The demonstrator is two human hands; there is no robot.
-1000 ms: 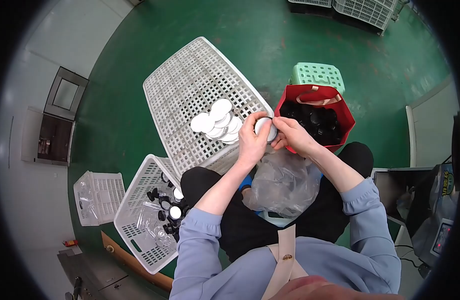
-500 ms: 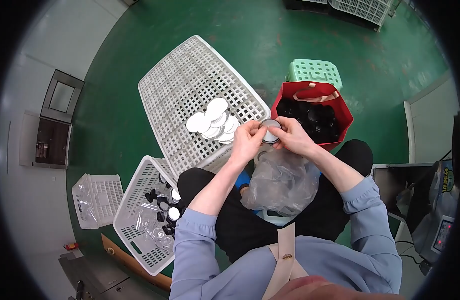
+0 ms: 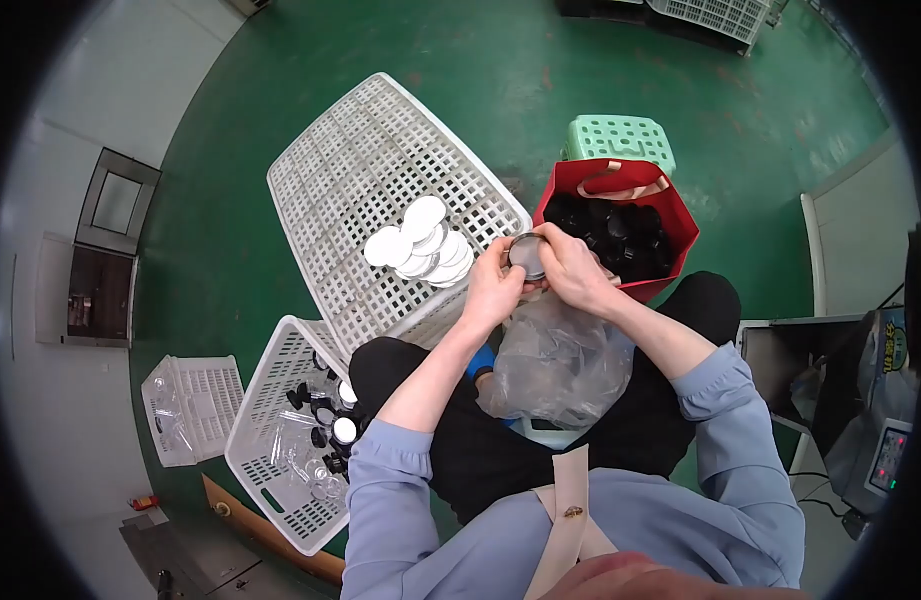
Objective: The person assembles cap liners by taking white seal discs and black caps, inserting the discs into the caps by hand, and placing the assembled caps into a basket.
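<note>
Between both hands is a round black jar lid (image 3: pixel 527 258), its pale greyish inner face turned up toward me. My left hand (image 3: pixel 492 290) grips the lid's near left side, thumb on the inner face. On the far right side, my right hand (image 3: pixel 572 268) has its fingers closed around the rim. A loose pile of shiny white discs (image 3: pixel 423 216) lies to the left on an upturned white crate (image 3: pixel 355 165). Just right of my hands stands a red bag (image 3: pixel 684 222) filled with black lids (image 3: pixel 620 232). A clear plastic bag (image 3: pixel 565 365) sits below my hands, between my knees.
At lower left, a white basket (image 3: pixel 263 450) contains clear jars and black lids. Another white basket (image 3: pixel 210 410) stands beyond it. A light green stool (image 3: pixel 620 135) is behind the red bag. Equipment with a lit control panel (image 3: pixel 888 460) stands at far right.
The lid has turned in my hands, and its inner face looks greyer and more tilted. My right hand has shifted its fingers along the rim. The view has moved slightly.
</note>
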